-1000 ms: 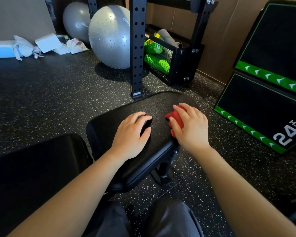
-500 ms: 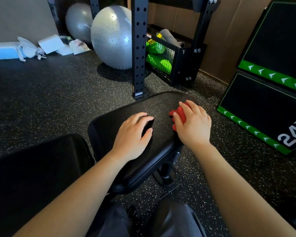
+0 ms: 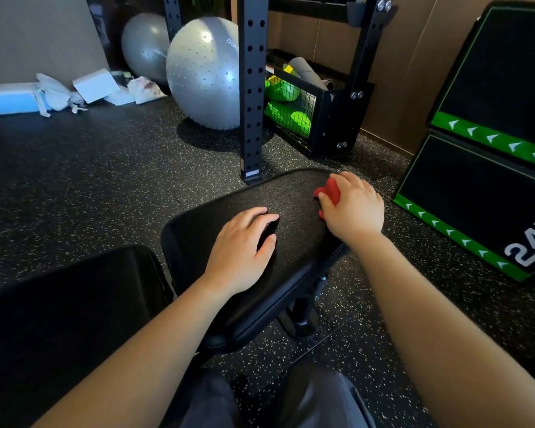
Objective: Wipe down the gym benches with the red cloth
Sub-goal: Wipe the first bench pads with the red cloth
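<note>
Head view: I see the bench pad (image 3: 229,211).
Left hand (image 3: 241,245): flat, unclenched, resting on pad.
Right hand (image 3: 352,208): grasping red cloth (image 3: 329,191).

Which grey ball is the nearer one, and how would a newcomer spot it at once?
Start at the black rack post standing behind the bench pad. The nearer ball sits on the floor just left of that post, partly hidden by it. It looks bigger than the second ball behind it, and it bears white lettering.

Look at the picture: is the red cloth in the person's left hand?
No, the right hand presses the red cloth on the bench pad.
</note>
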Action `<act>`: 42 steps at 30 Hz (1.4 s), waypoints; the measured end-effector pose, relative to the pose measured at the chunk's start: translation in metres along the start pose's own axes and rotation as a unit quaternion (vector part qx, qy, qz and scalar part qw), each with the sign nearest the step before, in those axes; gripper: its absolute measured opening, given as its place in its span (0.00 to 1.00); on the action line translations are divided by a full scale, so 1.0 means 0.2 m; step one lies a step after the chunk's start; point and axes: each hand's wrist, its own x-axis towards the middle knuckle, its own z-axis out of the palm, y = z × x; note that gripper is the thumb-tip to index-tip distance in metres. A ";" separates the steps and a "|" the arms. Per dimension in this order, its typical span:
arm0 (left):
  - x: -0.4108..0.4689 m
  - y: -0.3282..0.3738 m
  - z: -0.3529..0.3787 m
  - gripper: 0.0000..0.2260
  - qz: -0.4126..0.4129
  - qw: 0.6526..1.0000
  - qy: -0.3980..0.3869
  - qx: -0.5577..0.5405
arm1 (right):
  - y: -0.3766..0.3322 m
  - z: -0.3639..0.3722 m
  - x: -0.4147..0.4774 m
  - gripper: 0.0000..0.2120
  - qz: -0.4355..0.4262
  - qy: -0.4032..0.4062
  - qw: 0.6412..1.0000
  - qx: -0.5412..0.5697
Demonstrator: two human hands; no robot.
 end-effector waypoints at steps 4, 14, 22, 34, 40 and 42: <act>0.00 0.00 0.00 0.17 0.004 1.000 0.003 0.000 | 0.00 0.00 -0.05 0.25 -0.020 -0.005 1.000 -0.019; 0.01 0.01 0.00 0.17 -0.004 1.000 0.006 0.003 | 0.00 0.01 0.18 0.23 -0.043 -0.033 0.998 -0.028; 0.02 0.00 0.00 0.16 -0.002 1.000 0.004 -0.010 | 0.02 0.00 0.20 0.24 -0.071 -0.054 0.995 -0.049; -0.13 -0.33 -0.44 0.11 -0.091 0.995 0.030 -0.001 | -0.31 0.09 -0.31 0.20 -0.282 -0.077 0.956 0.003; -0.34 -0.40 -0.46 0.11 -0.134 0.990 0.022 0.039 | -0.61 0.22 -0.33 0.22 -0.360 -0.137 0.923 0.004; -0.40 -0.39 -0.44 0.11 -0.139 0.990 0.019 0.027 | -0.59 0.22 -0.38 0.22 -0.363 -0.114 0.925 0.016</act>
